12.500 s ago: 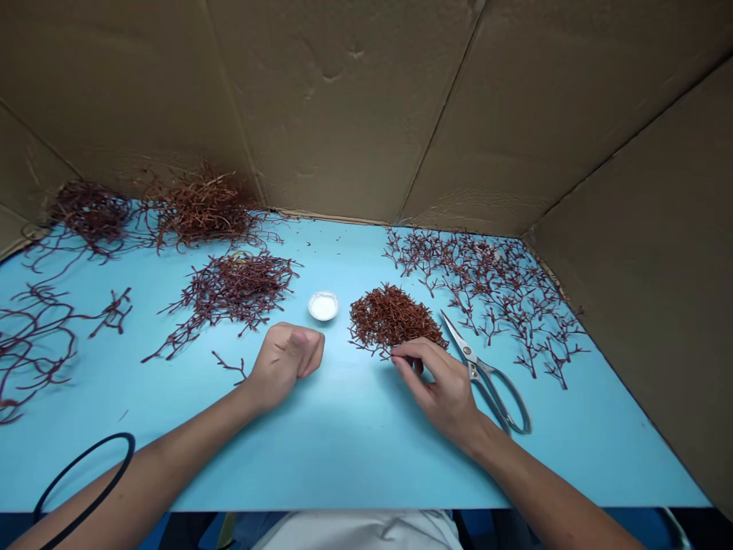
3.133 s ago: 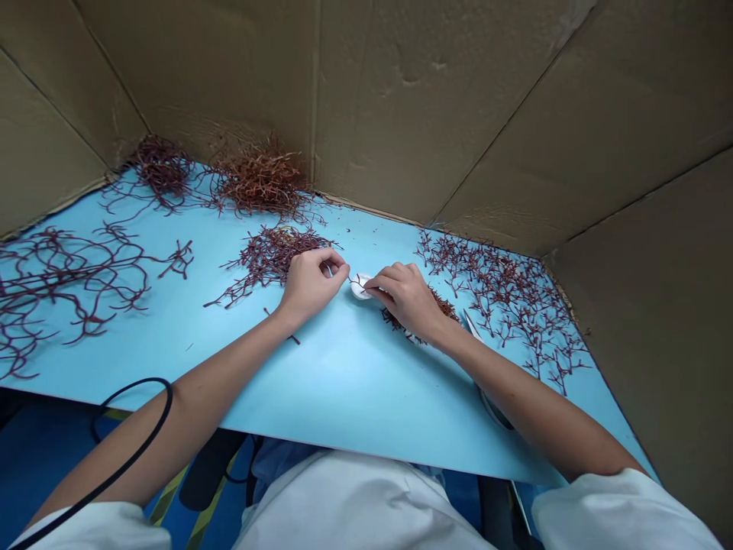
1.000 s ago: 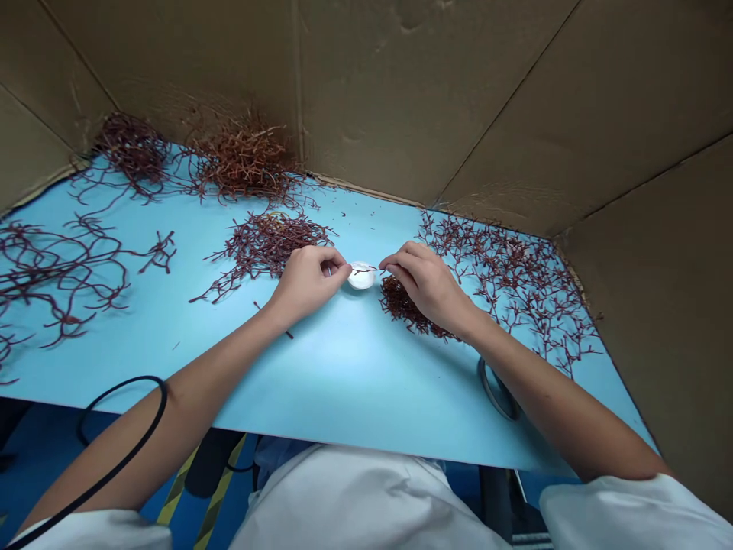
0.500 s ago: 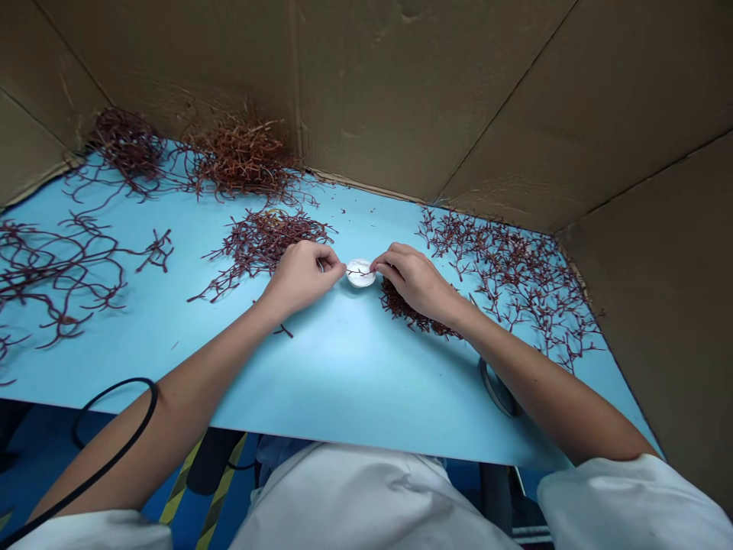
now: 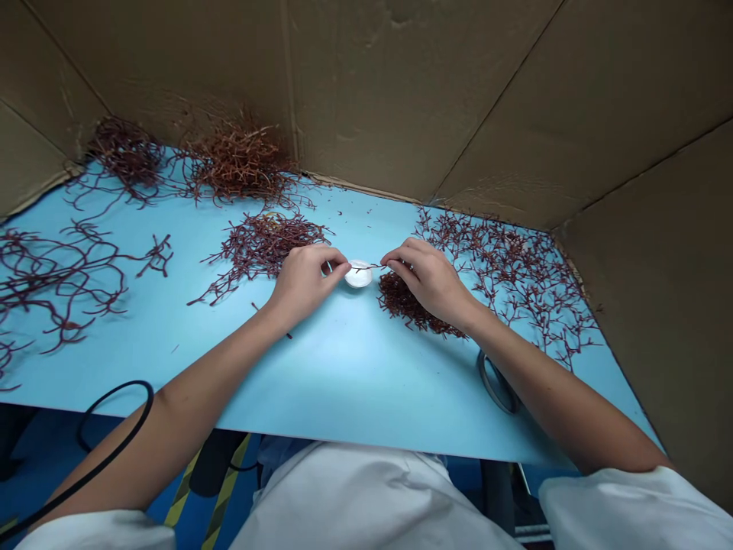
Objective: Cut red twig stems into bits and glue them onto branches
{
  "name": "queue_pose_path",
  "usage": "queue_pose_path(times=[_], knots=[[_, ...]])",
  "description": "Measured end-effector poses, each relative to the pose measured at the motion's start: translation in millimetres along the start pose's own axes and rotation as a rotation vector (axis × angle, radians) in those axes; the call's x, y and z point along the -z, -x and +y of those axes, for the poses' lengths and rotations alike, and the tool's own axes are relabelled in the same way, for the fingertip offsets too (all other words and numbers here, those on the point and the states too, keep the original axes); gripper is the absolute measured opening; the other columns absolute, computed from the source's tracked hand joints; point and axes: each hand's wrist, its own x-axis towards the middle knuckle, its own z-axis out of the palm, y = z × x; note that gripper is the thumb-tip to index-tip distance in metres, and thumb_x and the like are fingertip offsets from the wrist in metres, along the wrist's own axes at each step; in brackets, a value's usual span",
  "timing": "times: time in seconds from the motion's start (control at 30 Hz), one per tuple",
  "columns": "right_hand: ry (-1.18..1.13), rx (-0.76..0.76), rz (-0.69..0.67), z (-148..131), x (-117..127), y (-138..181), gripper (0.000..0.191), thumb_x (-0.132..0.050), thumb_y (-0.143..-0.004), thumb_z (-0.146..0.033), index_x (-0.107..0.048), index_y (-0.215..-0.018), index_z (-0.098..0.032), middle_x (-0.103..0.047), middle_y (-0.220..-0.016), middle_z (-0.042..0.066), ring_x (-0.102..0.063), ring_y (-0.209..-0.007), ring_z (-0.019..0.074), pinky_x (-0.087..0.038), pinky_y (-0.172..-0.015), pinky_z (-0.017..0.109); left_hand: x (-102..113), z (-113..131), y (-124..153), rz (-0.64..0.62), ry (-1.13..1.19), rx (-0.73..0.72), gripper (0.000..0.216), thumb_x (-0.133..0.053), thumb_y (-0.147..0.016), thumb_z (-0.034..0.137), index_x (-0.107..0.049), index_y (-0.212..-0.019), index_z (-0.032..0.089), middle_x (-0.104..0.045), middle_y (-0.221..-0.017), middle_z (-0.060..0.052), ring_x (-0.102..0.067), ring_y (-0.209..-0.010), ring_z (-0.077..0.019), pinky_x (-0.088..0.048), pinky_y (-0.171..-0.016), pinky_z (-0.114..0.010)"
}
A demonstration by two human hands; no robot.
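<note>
Above the small white dish, R hand pinches dark-red twig, L hand curled, grip unclear.

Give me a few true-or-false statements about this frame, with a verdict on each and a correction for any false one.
1. The right hand holds a thin red sprig above a small white dish. True.
2. The left hand grips a pair of scissors. False: the scissors' handle lies on the blue table near the right forearm.
3. A pile of short red pieces lies right of the dish. True.
4. A black cable runs over the right arm. False: the black cable lies over the left arm.
</note>
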Motion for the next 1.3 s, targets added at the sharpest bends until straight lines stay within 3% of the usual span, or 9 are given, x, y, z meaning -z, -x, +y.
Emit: queue_pose_path(times=[0.43, 0.87, 1.3], knots=[[0.338, 0.182, 0.049, -3.5, -8.0, 1.5, 0.032, -0.040, -0.112, -0.027, -0.071, -0.114, -0.023, -0.068, -0.102, 0.011, -0.050, -0.091, 0.0265, -0.032, -0.076, 0.040, -12.0, 7.4, -0.7, -0.107, -0.311, -0.047, 0.019, -0.061, -0.102, 0.026, -0.078, -0.097, 0.018, -0.077, -0.098, -0.010, -0.064, -0.098, -0.0280, -0.050, -0.084, -0.038], [0.289, 0.197, 0.028, -1.9, -14.2, -4.2, 0.033, -0.038, -0.111, -0.023, -0.071, -0.114, -0.024, -0.069, -0.104, 0.011, -0.051, -0.093, 0.0263, -0.034, -0.078, 0.040, -8.9, 24.8, -9.8, -0.248, -0.471, -0.062, 0.027, -0.056, -0.102, 0.020, -0.080, -0.091, 0.015, -0.074, -0.091, -0.015, -0.062, -0.097, -0.0323, -0.047, -0.073, -0.039], [0.311, 0.211, 0.037, -5.3, -14.7, -7.5, 0.033, -0.038, -0.113, -0.026, -0.070, -0.114, -0.024, -0.069, -0.104, 0.010, -0.051, -0.093, 0.0255, -0.033, -0.077, 0.039, -7.5, 25.6, -7.7, -0.223, -0.510, -0.027, 0.024, -0.059, -0.098, 0.020, -0.079, -0.085, 0.016, -0.076, -0.085, -0.014, -0.067, -0.093, -0.0322, -0.049, -0.070, -0.039]])
